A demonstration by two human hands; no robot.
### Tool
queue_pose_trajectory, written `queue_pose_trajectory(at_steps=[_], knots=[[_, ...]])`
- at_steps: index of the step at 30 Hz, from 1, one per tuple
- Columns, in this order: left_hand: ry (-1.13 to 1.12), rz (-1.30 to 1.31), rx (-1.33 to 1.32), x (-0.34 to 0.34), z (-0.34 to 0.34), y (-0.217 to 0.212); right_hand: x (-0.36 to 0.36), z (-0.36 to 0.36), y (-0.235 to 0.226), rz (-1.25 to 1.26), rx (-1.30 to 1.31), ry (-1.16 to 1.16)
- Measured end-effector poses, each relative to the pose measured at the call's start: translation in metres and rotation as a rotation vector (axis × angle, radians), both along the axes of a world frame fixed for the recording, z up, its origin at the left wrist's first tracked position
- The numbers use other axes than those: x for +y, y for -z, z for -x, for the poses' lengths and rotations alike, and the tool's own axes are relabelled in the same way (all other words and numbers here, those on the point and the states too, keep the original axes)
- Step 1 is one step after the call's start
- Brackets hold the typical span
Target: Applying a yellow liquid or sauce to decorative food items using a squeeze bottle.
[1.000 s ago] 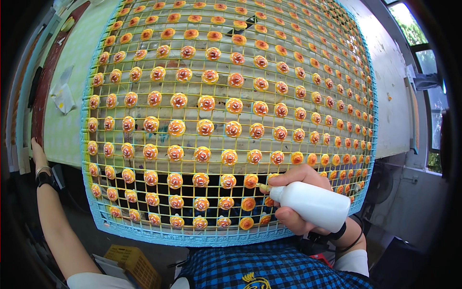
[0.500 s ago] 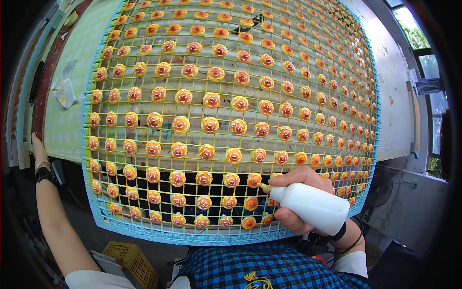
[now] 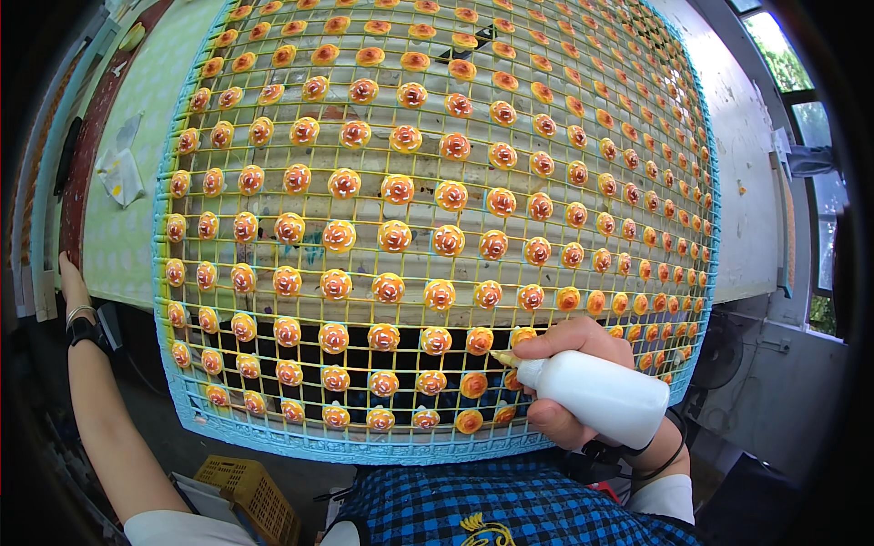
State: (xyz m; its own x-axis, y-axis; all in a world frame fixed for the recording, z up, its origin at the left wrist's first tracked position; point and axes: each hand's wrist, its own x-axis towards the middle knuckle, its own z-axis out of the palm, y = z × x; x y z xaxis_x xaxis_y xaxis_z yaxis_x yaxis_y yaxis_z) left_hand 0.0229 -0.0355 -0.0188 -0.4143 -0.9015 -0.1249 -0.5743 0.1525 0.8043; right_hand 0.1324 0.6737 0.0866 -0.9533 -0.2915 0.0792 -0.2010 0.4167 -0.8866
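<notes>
Right hand (image 3: 583, 359) fingers wrapped closed around a white squeeze bottle (image 3: 596, 396), nozzle touching an orange piece (image 3: 522, 337) on the blue grid tray (image 3: 300, 437). Left hand (image 3: 71, 278) grip indeterminable.

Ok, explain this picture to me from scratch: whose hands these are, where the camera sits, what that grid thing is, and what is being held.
No machine here: a person works with bare hands. The camera sits on that person's head and looks down, so the forearms enter from the bottom edge, and its fisheye lens bends straight lines near the rim.

The big thing in the middle is a wire grid with a light blue frame, lying over a table. Rows of small round orange pieces sit on it, most with a white swirl on top; some along the lower right are plain orange.

The right hand grips a white squeeze bottle, its nozzle pointing at a piece in the lower rows. The left hand, a dark band at its wrist, rests at a rail to the left of the table and holds nothing that shows. A yellow crate stands below.
</notes>
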Motion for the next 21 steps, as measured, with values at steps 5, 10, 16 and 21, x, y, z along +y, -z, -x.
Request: queue_pose_trajectory(at_steps=[5,10,16,21], knots=[[0.016,-0.008,-0.016,0.014,0.005,0.001,0.002,0.003,0.001,-0.064,0.067,-0.060],[0.008,0.006,-0.014,0.012,0.003,0.000,0.000,0.004,-0.001,-0.088,0.069,-0.080],[0.023,0.066,0.066,-0.032,-0.008,-0.007,0.004,0.002,-0.006,-0.081,0.077,-0.090],[-0.034,-0.061,0.033,0.017,0.013,0.013,0.001,0.006,0.000,-0.140,0.057,-0.068]])
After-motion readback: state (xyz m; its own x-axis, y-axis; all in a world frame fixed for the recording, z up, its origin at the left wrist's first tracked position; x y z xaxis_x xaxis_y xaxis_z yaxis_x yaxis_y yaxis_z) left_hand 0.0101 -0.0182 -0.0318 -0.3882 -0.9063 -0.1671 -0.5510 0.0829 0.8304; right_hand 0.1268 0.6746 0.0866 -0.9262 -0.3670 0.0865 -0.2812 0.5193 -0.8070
